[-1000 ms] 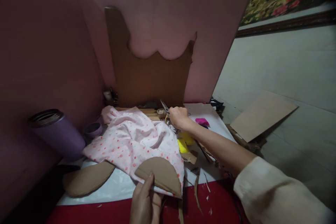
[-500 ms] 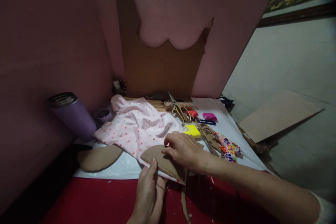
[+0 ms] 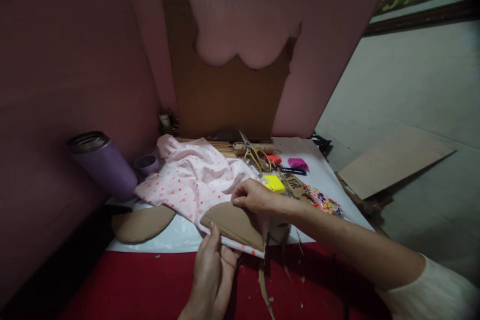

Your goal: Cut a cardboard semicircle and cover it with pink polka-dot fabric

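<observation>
Pinched cut-out cardboard half-disc (image 3: 234,222) onto dotted pink fabric (image 3: 191,180) with left hand (image 3: 213,270) at near edge, right hand (image 3: 255,196) at top; had not yet trimmed fabric, scissors (image 3: 255,155) aside.

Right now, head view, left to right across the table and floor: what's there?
purple tumbler → pink dotted cloth → yellow block → magenta block → cardboard sheet on the floor
</observation>
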Available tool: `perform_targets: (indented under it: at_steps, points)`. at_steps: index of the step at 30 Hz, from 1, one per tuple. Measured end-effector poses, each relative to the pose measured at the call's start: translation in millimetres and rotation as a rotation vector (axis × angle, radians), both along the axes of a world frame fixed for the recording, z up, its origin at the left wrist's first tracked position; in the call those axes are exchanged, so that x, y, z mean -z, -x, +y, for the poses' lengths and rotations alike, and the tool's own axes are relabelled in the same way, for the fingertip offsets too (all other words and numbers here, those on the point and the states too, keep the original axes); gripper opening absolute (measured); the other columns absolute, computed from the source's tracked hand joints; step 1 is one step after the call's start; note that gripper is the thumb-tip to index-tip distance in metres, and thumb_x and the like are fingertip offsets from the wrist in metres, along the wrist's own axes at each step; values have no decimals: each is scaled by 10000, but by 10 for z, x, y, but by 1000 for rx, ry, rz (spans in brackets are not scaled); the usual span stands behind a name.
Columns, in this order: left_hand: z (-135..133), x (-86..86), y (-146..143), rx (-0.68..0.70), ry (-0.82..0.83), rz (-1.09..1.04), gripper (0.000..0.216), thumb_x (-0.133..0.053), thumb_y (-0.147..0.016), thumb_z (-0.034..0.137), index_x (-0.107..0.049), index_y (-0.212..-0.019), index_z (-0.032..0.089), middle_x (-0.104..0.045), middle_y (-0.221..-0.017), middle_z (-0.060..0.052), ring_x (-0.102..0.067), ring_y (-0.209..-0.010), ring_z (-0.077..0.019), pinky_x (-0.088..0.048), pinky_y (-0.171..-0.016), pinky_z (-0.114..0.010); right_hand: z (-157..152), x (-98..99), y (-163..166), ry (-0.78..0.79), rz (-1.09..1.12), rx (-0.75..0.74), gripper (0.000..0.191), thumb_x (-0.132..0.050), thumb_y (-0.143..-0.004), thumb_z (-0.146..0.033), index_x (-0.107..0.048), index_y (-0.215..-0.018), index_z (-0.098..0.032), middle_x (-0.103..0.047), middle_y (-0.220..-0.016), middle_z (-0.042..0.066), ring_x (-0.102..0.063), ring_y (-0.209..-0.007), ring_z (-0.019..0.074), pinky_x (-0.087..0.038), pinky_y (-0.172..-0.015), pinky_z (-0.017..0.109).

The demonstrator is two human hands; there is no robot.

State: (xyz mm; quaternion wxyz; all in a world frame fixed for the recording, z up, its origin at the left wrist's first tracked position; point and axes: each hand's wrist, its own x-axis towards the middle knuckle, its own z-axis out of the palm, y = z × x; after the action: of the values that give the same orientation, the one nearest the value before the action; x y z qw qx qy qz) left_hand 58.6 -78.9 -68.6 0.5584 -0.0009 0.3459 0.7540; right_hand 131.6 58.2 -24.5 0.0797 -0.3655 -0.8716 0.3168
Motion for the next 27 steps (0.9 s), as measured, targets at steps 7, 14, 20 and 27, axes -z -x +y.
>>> perform_targets:
  at_steps: [7,14,20,27]
  points:
    - [-12,-11,-3,18,-20,-17,274,-467,-886,194,-566,-1135,139,-719,-987,-135,-680,-874,-234,-538,-821,-442,31,22,42,65,42,-21,187,-551,-738,-179,-632,-582,-118,-521,-521,-40,-467,-530,91,-317,-483,195]
    - [0,10,6,31,-54,-50,292,-462,-890,187,-567,-1161,163,-718,-1016,-125,-662,-950,-243,-520,-858,-436,20,5,53,125,59,-32,250,-617,-721,-355,-679,-676,-117,-570,-569,-20,-461,-535,88,-302,-466,188]
    - [-5,20,15,22,-117,-30,299,-475,-887,246,-584,-1163,208,-688,-1105,-122,-625,-1031,-261,-501,-880,-456,94,-81,119,106,94,14,186,-635,-729,-290,-690,-732,-113,-641,-667,16,-522,-617,109,-336,-505,190]
    - [-11,44,23,-6,-130,-38,304,-476,-884,285,-589,-1164,250,-659,-1163,-116,-568,-1114,-284,-465,-898,-523,25,-65,192,118,110,-27,149,-638,-744,-250,-705,-755,-118,-655,-675,9,-540,-616,101,-351,-518,183]
